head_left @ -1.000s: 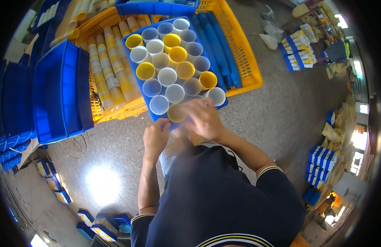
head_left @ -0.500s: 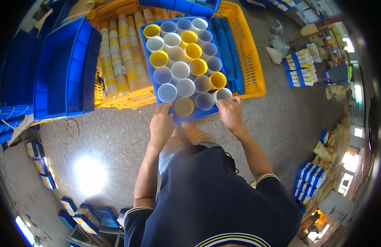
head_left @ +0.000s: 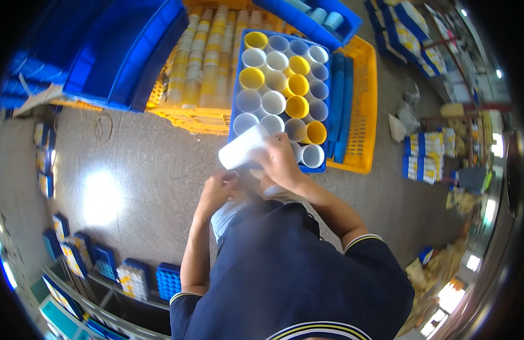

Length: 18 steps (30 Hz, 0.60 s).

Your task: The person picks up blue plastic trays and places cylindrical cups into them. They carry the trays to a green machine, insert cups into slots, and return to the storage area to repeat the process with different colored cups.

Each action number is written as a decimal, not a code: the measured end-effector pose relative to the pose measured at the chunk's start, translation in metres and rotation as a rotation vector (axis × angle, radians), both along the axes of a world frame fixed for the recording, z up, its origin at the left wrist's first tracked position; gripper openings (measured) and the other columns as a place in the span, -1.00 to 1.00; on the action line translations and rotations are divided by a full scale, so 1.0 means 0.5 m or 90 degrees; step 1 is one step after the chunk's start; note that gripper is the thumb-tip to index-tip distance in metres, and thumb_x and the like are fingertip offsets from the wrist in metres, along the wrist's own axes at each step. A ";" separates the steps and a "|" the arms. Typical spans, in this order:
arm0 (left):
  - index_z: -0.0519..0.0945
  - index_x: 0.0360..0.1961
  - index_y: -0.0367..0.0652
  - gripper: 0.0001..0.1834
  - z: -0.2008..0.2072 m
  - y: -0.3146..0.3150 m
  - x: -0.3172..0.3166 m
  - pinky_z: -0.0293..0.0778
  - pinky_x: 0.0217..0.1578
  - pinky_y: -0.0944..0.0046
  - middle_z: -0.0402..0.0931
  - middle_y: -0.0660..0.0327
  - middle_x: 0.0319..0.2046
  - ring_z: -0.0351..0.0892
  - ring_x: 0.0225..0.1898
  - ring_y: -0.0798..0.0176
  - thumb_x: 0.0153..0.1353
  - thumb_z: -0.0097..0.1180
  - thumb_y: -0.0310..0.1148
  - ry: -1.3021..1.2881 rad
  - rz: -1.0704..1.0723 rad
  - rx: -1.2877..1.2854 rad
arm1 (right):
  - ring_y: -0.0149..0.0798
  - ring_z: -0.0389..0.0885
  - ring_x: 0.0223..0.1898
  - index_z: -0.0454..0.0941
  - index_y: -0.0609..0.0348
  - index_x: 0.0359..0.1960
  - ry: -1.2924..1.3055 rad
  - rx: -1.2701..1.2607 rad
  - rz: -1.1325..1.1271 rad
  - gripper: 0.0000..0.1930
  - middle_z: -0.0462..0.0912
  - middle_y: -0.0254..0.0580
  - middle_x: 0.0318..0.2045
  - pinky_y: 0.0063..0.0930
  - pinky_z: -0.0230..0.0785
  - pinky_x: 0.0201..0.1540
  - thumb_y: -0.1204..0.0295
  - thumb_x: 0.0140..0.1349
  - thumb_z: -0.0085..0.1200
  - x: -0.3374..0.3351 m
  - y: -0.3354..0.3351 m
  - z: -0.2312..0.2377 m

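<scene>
A white tube (head_left: 241, 148) with an open, hollow form is tilted over the near left part of the blue bin (head_left: 237, 93), and my right hand (head_left: 280, 161) is closed around it. My left hand (head_left: 215, 192) is just below the tube's lower end, its fingers curled; what they hold, if anything, cannot be made out. Inside the bin several tubes stand upright with open tops, most of them white, others with yellow insides such as the yellow tube (head_left: 315, 132) at the right edge. The held tube and my right hand cover part of the near row.
Under the bin, a yellow crate (head_left: 361, 113) holds long blue pieces (head_left: 342, 102) and rows of stacked yellow-and-white tubes (head_left: 208, 56). Empty blue bins (head_left: 112, 56) stand at the left. Behind, a blue bin (head_left: 344, 31) holds pale blue tubes. Filled bins line the floor.
Both hands have left the bin's near edge. My right hand has come left and now grips a white tube tilted above the bin. My left hand has moved down, nearer my body. The view has shifted.
</scene>
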State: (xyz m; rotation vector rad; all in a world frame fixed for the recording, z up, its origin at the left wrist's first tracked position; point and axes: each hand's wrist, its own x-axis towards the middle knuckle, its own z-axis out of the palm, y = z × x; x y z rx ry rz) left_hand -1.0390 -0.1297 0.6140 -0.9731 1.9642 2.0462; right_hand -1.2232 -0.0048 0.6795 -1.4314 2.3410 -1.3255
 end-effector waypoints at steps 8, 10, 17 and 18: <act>0.50 0.03 -0.32 -0.65 -0.102 0.214 -0.098 0.45 0.20 0.03 0.53 0.06 0.00 0.55 0.10 0.08 0.20 0.00 -0.67 0.178 0.306 0.400 | -0.15 0.47 0.21 0.51 0.09 0.15 0.208 0.119 0.344 -0.44 0.59 -0.19 0.08 0.04 -0.09 0.47 0.07 0.16 0.21 -0.061 0.024 -0.057; 0.43 0.08 -0.34 -0.60 -0.092 0.245 -0.114 0.40 0.25 0.03 0.48 0.03 0.05 0.52 0.14 0.05 0.19 -0.07 -0.70 0.287 0.411 0.575 | -0.10 0.24 0.42 0.34 0.07 0.37 0.194 0.044 0.295 -0.32 0.37 -0.16 0.36 0.11 -0.20 0.49 -0.06 0.32 -0.02 -0.088 0.029 -0.055; 0.39 0.15 -0.43 -0.39 0.027 0.214 -0.009 0.52 0.03 0.14 0.56 -0.04 -0.08 0.61 -0.05 0.03 0.24 0.25 -0.21 0.111 0.620 0.323 | 0.05 0.15 0.46 0.36 0.13 0.34 0.176 0.089 0.464 -0.29 0.31 -0.04 0.39 0.05 -0.15 0.49 -0.18 0.45 -0.33 -0.104 0.001 -0.039; 0.38 0.16 -0.45 -0.32 0.037 0.206 0.037 0.52 0.03 0.14 0.56 -0.03 -0.08 0.61 -0.05 0.04 0.22 0.29 -0.13 0.052 0.628 0.196 | 0.06 0.23 0.42 0.41 0.14 0.30 0.181 0.037 0.413 -0.31 0.40 -0.04 0.34 0.03 -0.08 0.47 -0.16 0.47 -0.35 -0.103 0.005 -0.034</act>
